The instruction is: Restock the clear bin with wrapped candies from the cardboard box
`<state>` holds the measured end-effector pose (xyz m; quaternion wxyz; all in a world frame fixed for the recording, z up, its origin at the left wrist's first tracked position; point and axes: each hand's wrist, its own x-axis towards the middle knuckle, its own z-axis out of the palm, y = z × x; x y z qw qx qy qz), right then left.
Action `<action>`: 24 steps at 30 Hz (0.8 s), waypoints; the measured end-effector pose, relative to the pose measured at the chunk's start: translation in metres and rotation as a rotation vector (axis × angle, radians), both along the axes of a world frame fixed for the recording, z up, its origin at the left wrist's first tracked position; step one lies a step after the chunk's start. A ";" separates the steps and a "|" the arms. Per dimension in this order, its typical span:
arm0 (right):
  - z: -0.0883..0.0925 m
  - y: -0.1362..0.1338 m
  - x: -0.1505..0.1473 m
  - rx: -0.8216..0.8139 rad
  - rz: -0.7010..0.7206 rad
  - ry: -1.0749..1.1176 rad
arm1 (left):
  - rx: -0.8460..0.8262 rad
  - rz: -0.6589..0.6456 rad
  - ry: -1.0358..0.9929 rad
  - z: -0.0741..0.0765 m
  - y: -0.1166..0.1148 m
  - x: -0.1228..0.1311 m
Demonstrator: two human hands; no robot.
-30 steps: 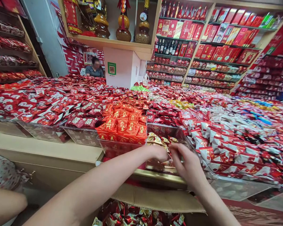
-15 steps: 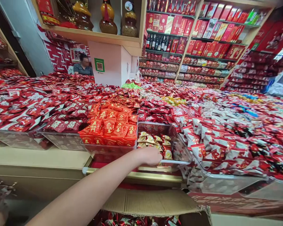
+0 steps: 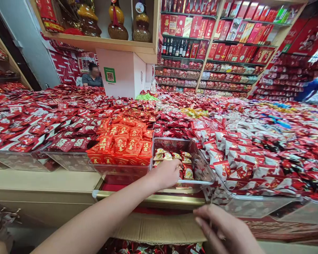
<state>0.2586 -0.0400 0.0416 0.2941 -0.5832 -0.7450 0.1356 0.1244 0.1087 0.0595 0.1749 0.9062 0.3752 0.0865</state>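
My left hand [image 3: 169, 173] reaches over the front rim of a clear plastic bin [image 3: 196, 182]. Its fingers are curled down and closed; whatever they hold is hidden behind the hand. Around the fingertips lie several red-and-gold wrapped candies [image 3: 188, 170], covering only part of the bin's floor. Lower right, my right hand [image 3: 224, 225] hangs over the flap of an open cardboard box [image 3: 159, 227]. Thumb and forefinger stand a little apart, with nothing visible between them. Inside the box lie red wrapped candies [image 3: 148, 247].
Left of the bin, orange-red packets [image 3: 122, 144] are heaped in another clear bin. White-and-red packets [image 3: 254, 165] fill the bin on the right. A gold rail [image 3: 148, 200] runs below the bins. A person [image 3: 92, 78] sits far back; shelves of boxes [image 3: 228, 53] stand behind.
My right hand has come into view at lower right, above the box. My left hand has lifted and shifted slightly left within the bin. The view has tilted slightly.
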 end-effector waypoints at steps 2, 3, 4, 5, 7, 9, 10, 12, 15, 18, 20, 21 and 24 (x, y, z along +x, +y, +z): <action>0.027 0.021 0.003 0.070 -0.059 -0.010 | 0.083 0.016 -0.185 0.000 -0.017 -0.016; 0.037 0.034 0.003 0.072 -0.099 -0.041 | 0.144 -0.025 -0.368 -0.001 -0.028 -0.028; 0.043 0.049 0.002 0.052 -0.134 -0.094 | 0.175 -0.138 -0.504 -0.004 -0.040 -0.043; 0.047 0.064 -0.001 0.016 -0.161 -0.159 | 0.204 -0.249 -0.578 -0.008 -0.051 -0.059; 0.046 0.097 -0.010 -0.104 -0.166 -0.298 | 0.221 -0.347 -0.516 -0.018 -0.071 -0.095; 0.035 0.126 -0.022 -0.264 -0.133 -0.429 | 0.233 -0.349 -0.370 -0.032 -0.084 -0.129; 0.029 0.139 -0.027 -0.344 -0.117 -0.479 | 0.237 -0.306 -0.333 -0.039 -0.089 -0.145; 0.014 0.157 -0.036 -0.469 -0.106 -0.539 | 0.242 -0.143 -0.324 -0.054 -0.094 -0.172; -0.003 0.171 -0.042 -0.584 -0.099 -0.545 | 0.217 0.135 -0.312 -0.074 -0.096 -0.197; -0.012 0.176 -0.042 -0.667 -0.105 -0.525 | 0.174 0.293 -0.315 -0.088 -0.098 -0.204; -0.016 0.178 -0.041 -0.706 -0.099 -0.495 | 0.169 0.298 -0.330 -0.094 -0.099 -0.204; -0.017 0.178 -0.039 -0.721 -0.091 -0.476 | 0.176 0.291 -0.338 -0.096 -0.100 -0.204; -0.020 0.179 -0.035 -0.732 -0.058 -0.432 | 0.197 0.278 -0.361 -0.099 -0.099 -0.203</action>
